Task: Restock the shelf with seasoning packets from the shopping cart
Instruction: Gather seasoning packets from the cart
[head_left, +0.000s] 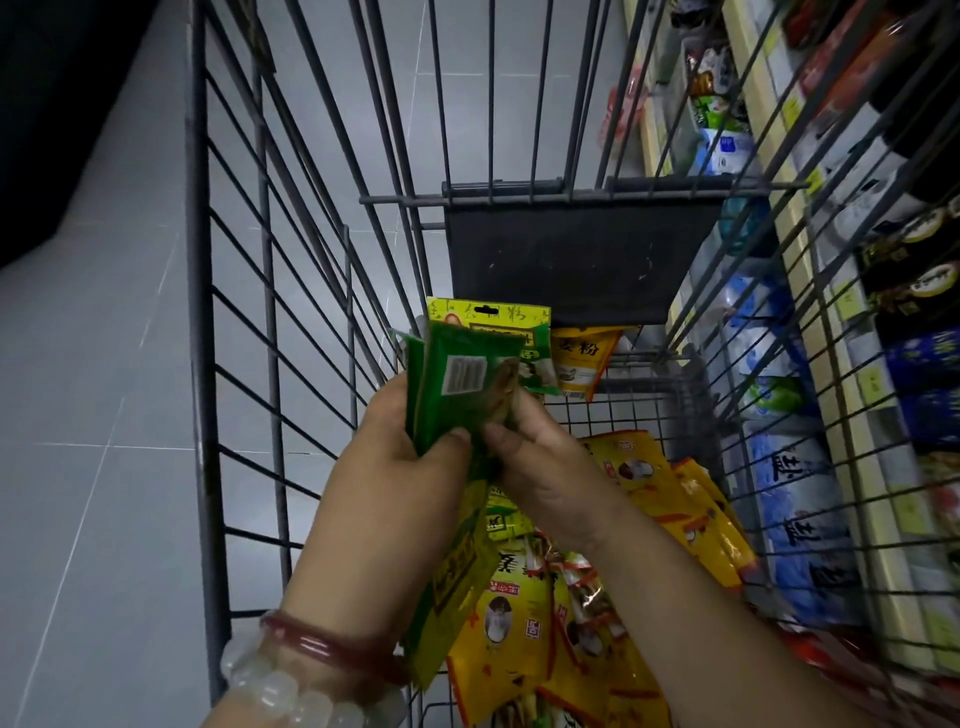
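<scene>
Above the cart (200, 364), left hand (400, 457) grips green packets (462, 384); right hand (540, 462) pinches the same stack

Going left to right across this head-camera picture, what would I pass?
Grey floor → cart's left wire wall → left hand gripping green packets → right hand on them too → yellow packets → cart's right wall → shelf.

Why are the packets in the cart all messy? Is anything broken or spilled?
Nothing looks spilled or torn. The yellow packets just lie loose and crisscrossed in the shopping cart. The left hand and right hand hold a stack of green packets above them.
</scene>
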